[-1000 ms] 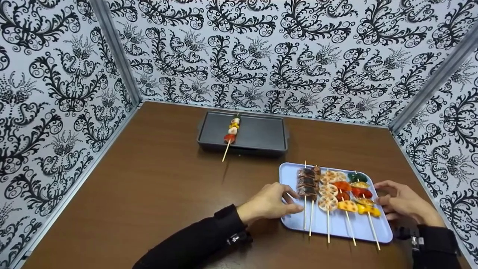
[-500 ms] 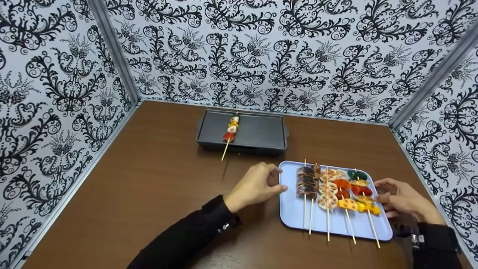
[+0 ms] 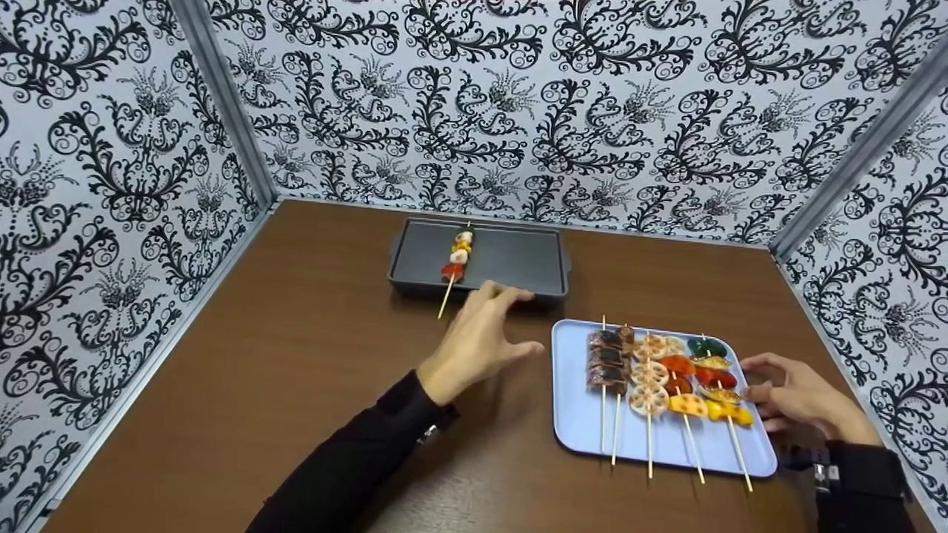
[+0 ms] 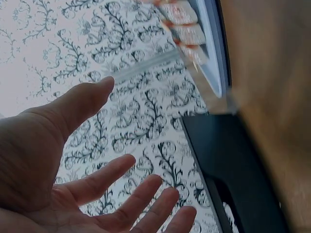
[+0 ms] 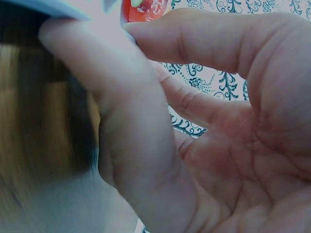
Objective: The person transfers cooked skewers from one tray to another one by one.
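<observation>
My left hand (image 3: pixel 472 342) hovers over the table between the two trays, its fingers spread and holding nothing. In the left wrist view its thumb and fingers are well apart, with the dark grill pan (image 4: pixel 226 160) beyond them. My right hand (image 3: pixel 803 396) pinches the right edge of a light blue tray (image 3: pixel 570 414), thumb at the rim and fingers beneath. On that tray lie several skewers: dark grilled meat (image 3: pixel 607 359), lotus root slices (image 3: pixel 649 400), and mixed vegetables (image 3: pixel 717 378) in green, red and yellow. One vegetable skewer (image 3: pixel 458 257) lies across the grill pan.
The grill pan (image 3: pixel 518 259) stands at the back middle of the brown wooden table (image 3: pixel 296 333), its skewer's stick jutting over the front rim. Patterned panels (image 3: pixel 481 111) close in the back and both sides. Several sticks overhang the blue tray's front edge.
My left hand has left the blue tray's left side and moved up and left, toward the grill pan's front edge. My right hand stays at the tray's right edge.
</observation>
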`<move>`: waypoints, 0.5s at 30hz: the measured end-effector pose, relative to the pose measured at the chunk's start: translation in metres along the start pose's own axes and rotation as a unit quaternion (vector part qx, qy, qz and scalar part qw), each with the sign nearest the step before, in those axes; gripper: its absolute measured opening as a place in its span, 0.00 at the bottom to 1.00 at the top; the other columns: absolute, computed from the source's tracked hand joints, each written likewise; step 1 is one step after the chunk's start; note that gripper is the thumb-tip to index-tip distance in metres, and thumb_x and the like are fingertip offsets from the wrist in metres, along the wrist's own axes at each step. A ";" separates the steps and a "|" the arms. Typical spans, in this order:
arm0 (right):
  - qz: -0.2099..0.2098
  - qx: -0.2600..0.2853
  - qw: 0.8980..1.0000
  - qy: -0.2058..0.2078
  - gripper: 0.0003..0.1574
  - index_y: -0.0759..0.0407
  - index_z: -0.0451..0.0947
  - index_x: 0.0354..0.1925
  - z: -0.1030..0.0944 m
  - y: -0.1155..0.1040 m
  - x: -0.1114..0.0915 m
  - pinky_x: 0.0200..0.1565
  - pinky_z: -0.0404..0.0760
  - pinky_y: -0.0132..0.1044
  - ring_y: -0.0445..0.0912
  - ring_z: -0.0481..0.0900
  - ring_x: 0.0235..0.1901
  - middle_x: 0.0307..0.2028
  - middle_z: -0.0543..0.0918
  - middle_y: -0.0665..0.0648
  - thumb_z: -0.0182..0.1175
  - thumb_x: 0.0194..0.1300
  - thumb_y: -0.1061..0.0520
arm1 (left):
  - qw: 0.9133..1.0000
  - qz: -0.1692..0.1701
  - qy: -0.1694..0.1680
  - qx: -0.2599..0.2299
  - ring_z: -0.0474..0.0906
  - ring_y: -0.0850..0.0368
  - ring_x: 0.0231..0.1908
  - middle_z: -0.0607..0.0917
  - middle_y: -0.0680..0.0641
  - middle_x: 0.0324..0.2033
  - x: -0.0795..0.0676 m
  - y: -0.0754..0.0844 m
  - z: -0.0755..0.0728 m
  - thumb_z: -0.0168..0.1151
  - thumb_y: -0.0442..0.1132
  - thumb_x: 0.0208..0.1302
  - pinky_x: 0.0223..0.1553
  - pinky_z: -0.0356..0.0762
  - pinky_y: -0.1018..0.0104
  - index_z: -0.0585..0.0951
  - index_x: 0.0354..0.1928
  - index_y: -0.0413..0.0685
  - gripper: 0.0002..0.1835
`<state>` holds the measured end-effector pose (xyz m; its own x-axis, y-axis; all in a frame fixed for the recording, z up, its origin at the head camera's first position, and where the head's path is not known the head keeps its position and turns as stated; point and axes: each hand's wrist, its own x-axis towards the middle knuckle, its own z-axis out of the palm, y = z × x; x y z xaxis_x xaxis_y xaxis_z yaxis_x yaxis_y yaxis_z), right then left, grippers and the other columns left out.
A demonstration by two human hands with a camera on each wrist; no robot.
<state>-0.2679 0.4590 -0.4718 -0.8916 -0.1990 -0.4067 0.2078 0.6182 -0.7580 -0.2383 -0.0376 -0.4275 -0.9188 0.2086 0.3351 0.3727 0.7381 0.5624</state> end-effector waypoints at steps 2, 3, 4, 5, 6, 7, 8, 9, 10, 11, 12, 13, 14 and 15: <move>0.002 -0.002 1.000 0.002 0.42 0.64 0.55 0.71 0.001 -0.001 0.000 0.37 0.90 0.51 0.54 0.88 0.36 0.41 0.85 0.63 0.64 0.67 0.57 | 0.999 0.005 0.026 0.025 0.74 0.50 0.58 0.78 0.50 0.56 0.002 -0.004 -0.004 0.81 0.60 0.43 0.57 0.78 0.53 0.77 0.63 0.60 0.42; 0.003 -0.002 1.000 0.003 0.42 0.64 0.55 0.71 0.001 -0.001 0.001 0.37 0.90 0.51 0.54 0.88 0.36 0.42 0.85 0.63 0.64 0.67 0.57 | 0.999 0.006 0.037 0.037 0.74 0.50 0.57 0.78 0.50 0.56 0.002 -0.006 -0.006 0.81 0.60 0.41 0.56 0.79 0.53 0.78 0.63 0.60 0.43; 0.004 -0.001 1.000 0.005 0.42 0.63 0.55 0.71 0.001 -0.001 0.001 0.37 0.90 0.51 0.54 0.88 0.36 0.44 0.85 0.64 0.64 0.67 0.57 | 0.998 0.006 0.048 0.047 0.75 0.50 0.57 0.78 0.50 0.55 0.003 -0.008 -0.008 0.82 0.61 0.39 0.55 0.79 0.52 0.78 0.63 0.60 0.44; 0.004 0.001 1.000 0.006 0.42 0.63 0.55 0.71 0.001 -0.001 0.001 0.37 0.90 0.51 0.54 0.88 0.37 0.46 0.84 0.65 0.64 0.66 0.57 | 0.997 0.005 0.059 0.054 0.75 0.49 0.56 0.78 0.50 0.55 0.005 -0.010 -0.010 0.83 0.61 0.37 0.53 0.80 0.51 0.78 0.62 0.61 0.45; 0.004 0.003 1.000 0.007 0.42 0.63 0.55 0.70 0.001 -0.001 0.002 0.37 0.89 0.52 0.55 0.88 0.37 0.49 0.83 0.67 0.64 0.66 0.58 | 0.996 0.002 0.070 0.063 0.75 0.48 0.56 0.78 0.49 0.55 0.006 -0.012 -0.012 0.84 0.61 0.35 0.52 0.81 0.50 0.79 0.62 0.61 0.46; 0.002 0.005 1.000 0.006 0.41 0.63 0.55 0.70 0.002 -0.001 0.002 0.37 0.89 0.52 0.55 0.88 0.37 0.53 0.82 0.69 0.64 0.66 0.58 | 0.994 -0.001 0.079 0.070 0.75 0.47 0.55 0.78 0.49 0.56 0.007 -0.014 -0.014 0.84 0.62 0.33 0.50 0.81 0.50 0.79 0.62 0.61 0.47; -0.001 0.008 1.000 0.005 0.41 0.63 0.55 0.70 0.002 -0.001 0.002 0.37 0.89 0.53 0.56 0.88 0.38 0.56 0.79 0.71 0.63 0.67 0.59 | 0.994 -0.008 0.085 0.071 0.75 0.47 0.56 0.77 0.49 0.57 0.009 -0.016 -0.016 0.85 0.61 0.31 0.49 0.82 0.49 0.78 0.62 0.61 0.48; -0.002 0.010 1.000 0.005 0.41 0.64 0.55 0.70 0.002 -0.001 0.002 0.37 0.89 0.53 0.56 0.88 0.38 0.59 0.77 0.72 0.63 0.66 0.59 | 0.993 -0.019 0.088 0.073 0.75 0.46 0.56 0.76 0.48 0.58 0.010 -0.018 -0.018 0.85 0.61 0.31 0.49 0.83 0.49 0.78 0.63 0.62 0.49; -0.003 0.011 1.000 0.006 0.41 0.64 0.55 0.70 0.002 0.000 0.002 0.37 0.89 0.53 0.56 0.88 0.37 0.59 0.77 0.72 0.63 0.66 0.59 | 0.993 -0.030 0.090 0.075 0.74 0.45 0.56 0.75 0.48 0.59 0.011 -0.021 -0.019 0.85 0.62 0.30 0.48 0.83 0.49 0.77 0.63 0.63 0.50; -0.002 0.011 1.000 0.006 0.41 0.64 0.55 0.70 0.002 0.000 0.002 0.38 0.89 0.53 0.56 0.88 0.37 0.59 0.77 0.72 0.63 0.66 0.59 | 0.992 -0.040 0.092 0.077 0.74 0.45 0.56 0.75 0.47 0.60 0.012 -0.023 -0.021 0.85 0.62 0.29 0.48 0.84 0.49 0.77 0.63 0.63 0.51; 0.000 0.009 1.000 0.007 0.42 0.64 0.55 0.70 0.001 0.000 0.002 0.37 0.89 0.53 0.56 0.88 0.37 0.56 0.79 0.72 0.64 0.66 0.59 | 0.991 -0.052 0.094 0.081 0.74 0.44 0.56 0.74 0.47 0.60 0.013 -0.026 -0.022 0.85 0.62 0.29 0.47 0.84 0.49 0.77 0.64 0.63 0.51; 0.002 0.006 1.000 0.007 0.42 0.63 0.55 0.70 0.001 0.000 0.002 0.37 0.89 0.53 0.56 0.88 0.37 0.53 0.81 0.70 0.64 0.66 0.58 | 0.990 -0.065 0.092 0.082 0.73 0.44 0.57 0.73 0.47 0.61 0.014 -0.028 -0.023 0.85 0.62 0.29 0.47 0.84 0.49 0.76 0.64 0.64 0.52; 0.001 0.003 1.000 0.006 0.42 0.64 0.55 0.71 0.001 0.001 0.002 0.37 0.89 0.52 0.55 0.88 0.37 0.50 0.83 0.69 0.64 0.66 0.58 | 0.989 -0.077 0.089 0.084 0.73 0.44 0.57 0.73 0.46 0.61 0.015 -0.030 -0.024 0.85 0.62 0.29 0.47 0.84 0.49 0.75 0.65 0.64 0.52; 0.004 -0.001 1.000 0.008 0.42 0.63 0.55 0.71 0.001 0.001 0.002 0.36 0.89 0.52 0.55 0.88 0.36 0.47 0.84 0.67 0.64 0.66 0.58 | 0.989 -0.088 0.088 0.085 0.72 0.44 0.57 0.73 0.46 0.60 0.015 -0.032 -0.025 0.85 0.62 0.29 0.47 0.84 0.49 0.75 0.65 0.64 0.53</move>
<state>-0.2688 0.4583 -0.4740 -0.8962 -0.1823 -0.4044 0.2141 0.6207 -0.7542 -0.2610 -0.0742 -0.4216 -0.9252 -0.0361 0.3778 0.1683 0.8533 0.4935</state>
